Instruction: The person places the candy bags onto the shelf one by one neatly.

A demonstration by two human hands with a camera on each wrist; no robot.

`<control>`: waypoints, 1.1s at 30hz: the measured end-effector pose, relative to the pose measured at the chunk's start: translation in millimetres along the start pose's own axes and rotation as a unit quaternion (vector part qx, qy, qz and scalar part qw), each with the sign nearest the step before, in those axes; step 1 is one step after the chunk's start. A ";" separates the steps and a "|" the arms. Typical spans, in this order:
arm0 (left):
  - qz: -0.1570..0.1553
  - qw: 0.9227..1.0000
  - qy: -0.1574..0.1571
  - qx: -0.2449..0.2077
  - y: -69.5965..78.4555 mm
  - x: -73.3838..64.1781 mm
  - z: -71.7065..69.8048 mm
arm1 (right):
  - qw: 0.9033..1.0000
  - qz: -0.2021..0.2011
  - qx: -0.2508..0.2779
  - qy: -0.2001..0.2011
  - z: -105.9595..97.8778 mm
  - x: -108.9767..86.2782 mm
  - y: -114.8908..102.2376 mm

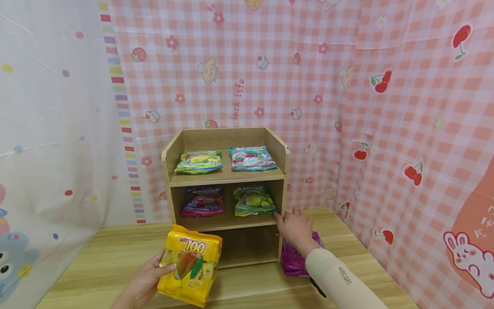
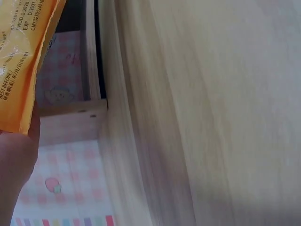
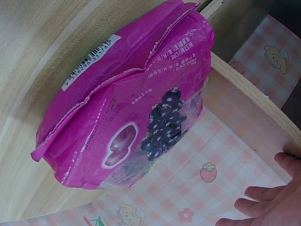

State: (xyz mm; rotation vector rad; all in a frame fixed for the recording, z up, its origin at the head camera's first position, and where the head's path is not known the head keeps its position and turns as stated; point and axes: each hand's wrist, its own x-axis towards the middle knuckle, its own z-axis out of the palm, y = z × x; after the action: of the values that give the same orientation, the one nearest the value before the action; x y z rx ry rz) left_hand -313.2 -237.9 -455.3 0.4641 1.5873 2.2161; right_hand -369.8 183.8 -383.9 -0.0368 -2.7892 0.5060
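Note:
My left hand [image 1: 148, 274] grips a yellow candy bag [image 1: 191, 266] with a mango picture by its left side, in front of the shelf's lower left. The back of this bag, with printed dates, shows in the left wrist view. My right hand [image 1: 296, 227] has its fingers spread, thumb at the right side edge of the wooden shelf [image 1: 227, 176]. Below that hand a purple candy bag [image 3: 127, 103] with a grape picture stands on the table, close against the shelf's right side; forearm and hand partly cover it in the head view.
On the top shelf lie a yellow-green candy bag [image 1: 198, 162] and a teal-and-red one [image 1: 252, 159]. The middle shelf holds a dark red bag [image 1: 203, 201] and a green-yellow bag [image 1: 253, 201]. Patterned curtains [image 1: 239, 64] surround the wooden table [image 1: 108, 253].

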 end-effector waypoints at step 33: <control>-0.058 0.980 0.171 0.085 -12.4 40.9 49.4 | 1.000 -0.003 0.000 0.001 0.1 0.1 0.2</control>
State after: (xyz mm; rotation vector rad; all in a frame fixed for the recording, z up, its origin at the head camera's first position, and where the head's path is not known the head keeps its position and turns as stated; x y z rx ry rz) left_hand -324.4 -173.7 -449.7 0.0301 1.9345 2.1669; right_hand -369.9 183.9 -384.0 -0.0290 -2.7866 0.5037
